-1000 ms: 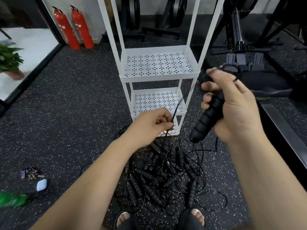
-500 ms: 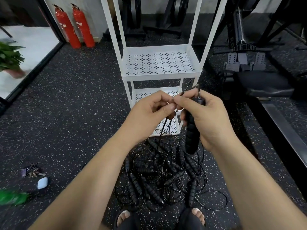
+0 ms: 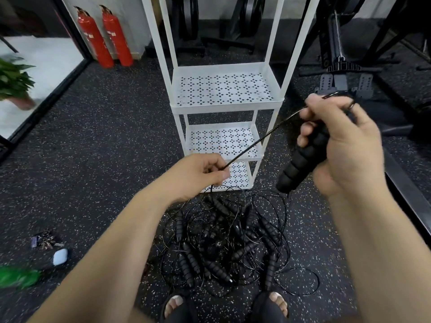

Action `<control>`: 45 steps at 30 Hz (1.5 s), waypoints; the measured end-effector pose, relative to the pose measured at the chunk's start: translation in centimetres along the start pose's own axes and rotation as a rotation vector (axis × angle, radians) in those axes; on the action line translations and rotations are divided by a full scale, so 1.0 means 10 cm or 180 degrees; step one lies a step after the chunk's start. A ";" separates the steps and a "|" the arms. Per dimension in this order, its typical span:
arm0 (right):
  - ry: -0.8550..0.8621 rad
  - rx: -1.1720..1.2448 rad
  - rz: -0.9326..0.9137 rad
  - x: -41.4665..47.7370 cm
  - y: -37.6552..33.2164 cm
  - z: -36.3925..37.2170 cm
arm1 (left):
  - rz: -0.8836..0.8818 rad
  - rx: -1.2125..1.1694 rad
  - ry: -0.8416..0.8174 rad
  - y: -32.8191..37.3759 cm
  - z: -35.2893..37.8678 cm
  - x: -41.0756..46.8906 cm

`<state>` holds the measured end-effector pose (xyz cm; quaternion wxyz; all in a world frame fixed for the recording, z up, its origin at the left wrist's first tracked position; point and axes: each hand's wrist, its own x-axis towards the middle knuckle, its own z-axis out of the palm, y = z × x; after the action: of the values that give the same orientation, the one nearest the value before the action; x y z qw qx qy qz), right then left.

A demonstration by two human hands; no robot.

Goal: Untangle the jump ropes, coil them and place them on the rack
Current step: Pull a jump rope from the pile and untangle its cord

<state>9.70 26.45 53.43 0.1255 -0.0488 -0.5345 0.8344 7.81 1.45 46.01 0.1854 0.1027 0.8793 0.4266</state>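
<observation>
One rope in hand: right hand [image 3: 345, 145] grips a ribbed black handle [image 3: 300, 164], fingers curled round it; left hand [image 3: 200, 176] pinches the thin cord [image 3: 261, 141], taut between the two. Step, by my reading: pulling this rope free of the tangle [image 3: 217, 248] of black handles and thin cords heaped on the floor [image 3: 105, 159], just before the white rack [image 3: 224, 106]. Next move likely calls for drawing cord through, then coiling.
</observation>
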 end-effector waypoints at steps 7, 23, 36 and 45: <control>0.0219 0.0128 -0.0105 0.06 -0.08 -0.10 | -0.0059 0.0272 0.0220 -0.10 -0.02 0.00; -0.0685 -0.1084 0.0533 -0.11 0.41 0.13 | 0.0879 -0.0226 0.0792 0.36 0.15 -0.09; -0.0460 -0.0643 -0.0088 -0.15 0.17 0.14 | 0.0334 0.0101 0.0438 -0.02 0.25 0.13; -0.0068 -0.0111 -0.0381 -0.03 -0.04 0.00 | 0.0173 0.0292 0.0334 -0.07 0.20 0.14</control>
<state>10.05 26.55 53.77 0.1686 -0.0100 -0.5523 0.8164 7.39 2.91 43.94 0.1225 0.1124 0.9033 0.3954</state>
